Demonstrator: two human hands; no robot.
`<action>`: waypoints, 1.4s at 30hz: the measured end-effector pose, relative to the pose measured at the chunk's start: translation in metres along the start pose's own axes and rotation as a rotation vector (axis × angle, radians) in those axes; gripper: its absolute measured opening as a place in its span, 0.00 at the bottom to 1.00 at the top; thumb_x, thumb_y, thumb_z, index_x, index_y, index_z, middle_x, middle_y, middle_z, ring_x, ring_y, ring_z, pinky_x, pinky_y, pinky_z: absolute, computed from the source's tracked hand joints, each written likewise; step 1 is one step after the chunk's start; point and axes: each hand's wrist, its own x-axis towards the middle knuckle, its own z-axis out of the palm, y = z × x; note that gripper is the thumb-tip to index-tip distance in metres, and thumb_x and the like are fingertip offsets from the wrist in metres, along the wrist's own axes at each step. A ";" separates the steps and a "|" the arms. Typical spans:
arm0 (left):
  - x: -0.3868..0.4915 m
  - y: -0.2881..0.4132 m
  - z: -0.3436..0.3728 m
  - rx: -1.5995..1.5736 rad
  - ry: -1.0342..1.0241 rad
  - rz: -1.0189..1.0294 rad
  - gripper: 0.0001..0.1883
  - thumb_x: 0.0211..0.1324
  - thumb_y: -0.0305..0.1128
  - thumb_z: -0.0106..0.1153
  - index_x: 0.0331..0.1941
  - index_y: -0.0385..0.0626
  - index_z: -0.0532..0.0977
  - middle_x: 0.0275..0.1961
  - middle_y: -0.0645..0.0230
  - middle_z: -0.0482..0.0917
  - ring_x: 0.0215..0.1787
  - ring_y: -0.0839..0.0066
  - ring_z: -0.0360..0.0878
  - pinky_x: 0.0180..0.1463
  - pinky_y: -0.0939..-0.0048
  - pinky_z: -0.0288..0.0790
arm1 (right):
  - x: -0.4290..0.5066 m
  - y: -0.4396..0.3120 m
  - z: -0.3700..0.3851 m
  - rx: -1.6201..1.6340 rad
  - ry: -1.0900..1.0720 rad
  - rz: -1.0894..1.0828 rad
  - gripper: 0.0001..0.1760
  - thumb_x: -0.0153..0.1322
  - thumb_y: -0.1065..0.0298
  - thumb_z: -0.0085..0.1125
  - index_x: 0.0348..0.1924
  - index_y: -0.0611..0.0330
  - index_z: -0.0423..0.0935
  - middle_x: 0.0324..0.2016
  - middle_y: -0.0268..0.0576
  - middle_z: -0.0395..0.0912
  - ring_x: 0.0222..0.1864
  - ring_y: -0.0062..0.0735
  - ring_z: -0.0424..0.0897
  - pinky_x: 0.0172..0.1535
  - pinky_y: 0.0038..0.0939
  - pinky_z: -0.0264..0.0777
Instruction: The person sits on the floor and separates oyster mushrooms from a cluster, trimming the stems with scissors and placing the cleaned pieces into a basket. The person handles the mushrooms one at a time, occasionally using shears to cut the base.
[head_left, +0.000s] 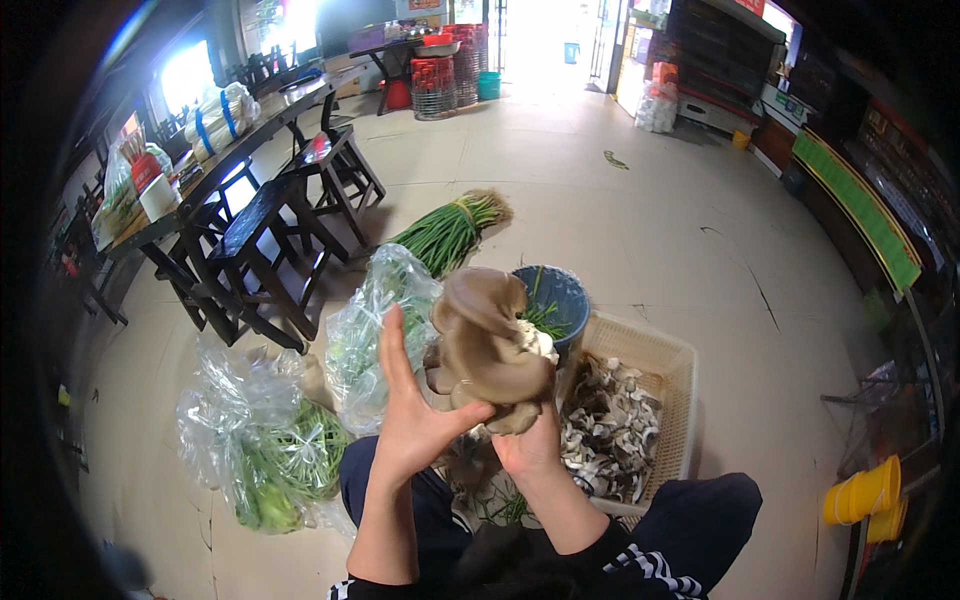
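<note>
A large cluster of grey-brown oyster mushrooms (487, 345), slightly blurred, is held up before me. My right hand (531, 442) holds it from below, with the fingers mostly hidden behind the caps. At its left side is my left hand (420, 420), thumb across the lower caps and one finger stretched upward, apart from the cluster. Whether the left hand's other fingers grip it is hidden. Below and to the right, a cream plastic basket (679, 420) contains many torn mushroom pieces (611, 427). Behind the cluster stands a dark blue bucket (574, 289) with green trimmings inside.
Clear plastic bags of green vegetables (375, 337) (277, 457) lie on the tiled floor to the left. Beyond them rests a tied bundle of garlic chives (450, 229). A dark wooden stool (259, 217) and table (262, 124) stand at left, yellow buckets (862, 491) at right.
</note>
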 end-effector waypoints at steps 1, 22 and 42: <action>-0.009 -0.011 0.003 -0.273 -0.048 -0.129 0.67 0.36 0.42 0.81 0.74 0.42 0.40 0.74 0.53 0.52 0.74 0.58 0.57 0.74 0.57 0.53 | -0.009 -0.006 0.008 -0.083 0.007 -0.110 0.28 0.75 0.58 0.58 0.64 0.51 0.61 0.59 0.38 0.68 0.63 0.34 0.67 0.65 0.35 0.62; -0.128 -0.152 0.001 -1.087 0.013 -0.750 0.47 0.49 0.70 0.59 0.67 0.51 0.63 0.66 0.60 0.70 0.66 0.56 0.69 0.59 0.43 0.72 | -0.103 -0.047 -0.276 -2.390 -0.040 0.320 0.36 0.65 0.82 0.52 0.67 0.65 0.57 0.52 0.61 0.70 0.57 0.58 0.68 0.56 0.48 0.68; -0.129 -0.151 -0.006 -1.006 -0.119 -0.728 0.40 0.63 0.66 0.43 0.67 0.44 0.61 0.62 0.57 0.74 0.58 0.59 0.78 0.56 0.45 0.75 | -0.102 -0.105 -0.044 -2.291 -0.597 -0.386 0.35 0.57 0.53 0.72 0.54 0.59 0.74 0.42 0.49 0.67 0.45 0.49 0.68 0.49 0.44 0.62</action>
